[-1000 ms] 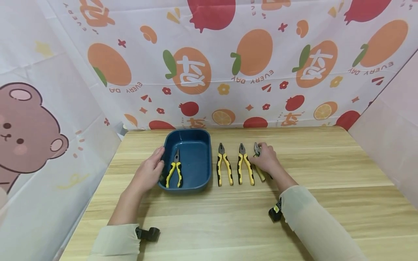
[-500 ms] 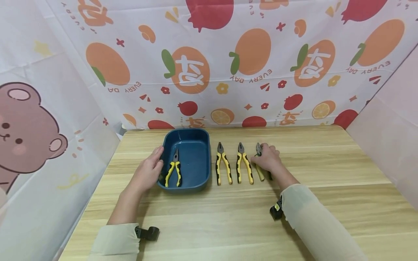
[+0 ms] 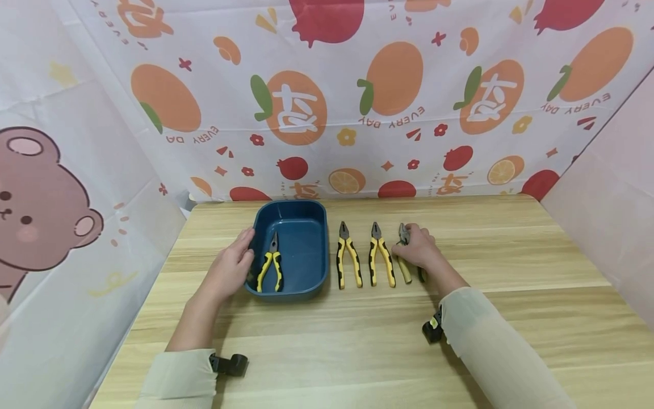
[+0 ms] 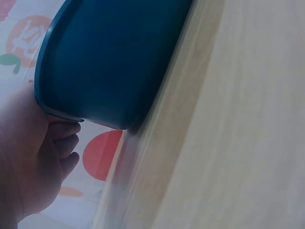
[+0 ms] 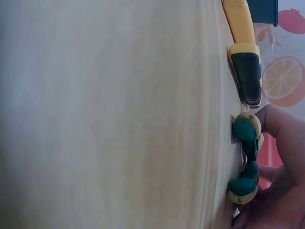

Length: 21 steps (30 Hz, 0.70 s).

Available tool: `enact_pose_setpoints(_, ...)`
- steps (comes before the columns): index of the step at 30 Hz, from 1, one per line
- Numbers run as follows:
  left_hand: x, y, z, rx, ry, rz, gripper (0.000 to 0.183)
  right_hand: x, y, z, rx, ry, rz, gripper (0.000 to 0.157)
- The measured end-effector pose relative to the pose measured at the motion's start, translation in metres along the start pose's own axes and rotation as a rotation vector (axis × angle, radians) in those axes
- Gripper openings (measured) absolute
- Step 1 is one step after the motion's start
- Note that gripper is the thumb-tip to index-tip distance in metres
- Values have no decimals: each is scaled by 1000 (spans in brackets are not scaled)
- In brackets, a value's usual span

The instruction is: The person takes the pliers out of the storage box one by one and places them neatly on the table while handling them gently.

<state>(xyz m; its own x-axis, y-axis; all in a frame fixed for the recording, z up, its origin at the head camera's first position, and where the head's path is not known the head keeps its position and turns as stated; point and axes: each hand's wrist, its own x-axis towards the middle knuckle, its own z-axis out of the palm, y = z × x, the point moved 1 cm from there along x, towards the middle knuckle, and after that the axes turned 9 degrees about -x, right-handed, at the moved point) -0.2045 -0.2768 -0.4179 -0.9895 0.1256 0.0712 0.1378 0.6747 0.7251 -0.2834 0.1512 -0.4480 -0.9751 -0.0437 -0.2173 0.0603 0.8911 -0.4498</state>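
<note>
A blue plastic bin stands on the table, with needle-nose pliers lying inside it. My left hand rests against the bin's left side, its fingers fairly straight along the outer wall. To the right of the bin lie two combination pliers with yellow and black handles, one pair nearer the bin and another pair beside it. My right hand grips pliers with dull yellow and dark green handles at the end of the row. Their handle ends show close to the tabletop in the right wrist view.
The light wooden table carries the bin and the row of pliers. A white fabric wall printed with fruit rises behind its far edge. Another fabric wall with a bear print stands on the left.
The right hand and the gripped pliers have shifted only slightly on the table. The left hand stays at the bin. The head view has moved a little.
</note>
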Motion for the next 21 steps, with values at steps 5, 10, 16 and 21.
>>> enact_pose_setpoints(5,0,1,-1,1,-4,-4,54,1,1,0,-17,-10,-15,85)
enact_pose_setpoints(10,0,1,-1,-2,-5,-5,54,1,0,-1,-23,-14,-24,85)
enact_pose_setpoints(16,0,1,-2,3,-11,-10,54,-1,-1,-1,-27,-21,-27,86)
enact_pose_setpoints(21,0,2,-2,4,-15,-6,54,1,2,-1,-29,-20,-44,86)
